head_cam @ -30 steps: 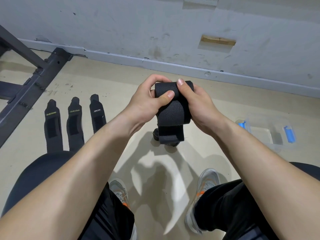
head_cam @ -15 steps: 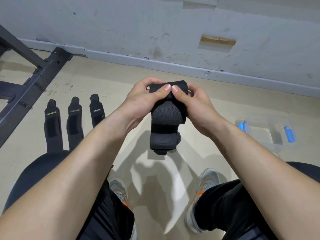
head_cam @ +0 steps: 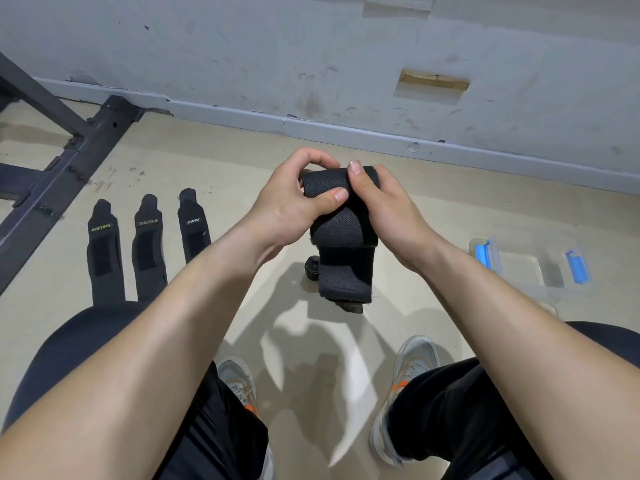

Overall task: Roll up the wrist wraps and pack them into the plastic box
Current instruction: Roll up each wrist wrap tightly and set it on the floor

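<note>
1. Legs, black shorts, at 7 and 5 o'clock; person seated, seen from above.
2. Shoes, grey with orange marks: left shoe (head_cam: pixel 239 382) at 6 o'clock, right shoe (head_cam: pixel 412 365) at 5 o'clock, both on the beige floor (head_cam: pixel 207 161).
3. Left hand (head_cam: pixel 291 206), centre, reaching in from 7 o'clock. Fingers curled round the far side of the roll, thumb laid across its front: grasping.
4. Right hand (head_cam: pixel 391 216), centre, reaching in from 5 o'clock. Thumb pressed on top of the roll, fingers wrapped behind it: grasping.
5. Held wrist wrap (head_cam: pixel 341 230), black, centre, in the air between both hands. Upper part rolled; loose tail hangs straight down toward 6 o'clock, its end free.
6. Small round black object (head_cam: pixel 311 271) on the floor, just left of the hanging tail; cannot tell what it is.
7. Three flat wrist wraps, 9 o'clock, side by side on the floor, unrolled: first wrap (head_cam: pixel 104 251), second wrap (head_cam: pixel 148 247), third wrap (head_cam: pixel 193 230); lettering near their far ends.
8. Plastic box (head_cam: pixel 519 271), clear, 3 o'clock, on the floor, with blue latches (head_cam: pixel 576 266).
9. Dark metal frame (head_cam: pixel 69 150), 10 o'clock.
10. Grey skirting (head_cam: pixel 346 133) and scuffed wall (head_cam: pixel 311 46), 12 o'clock.
</note>
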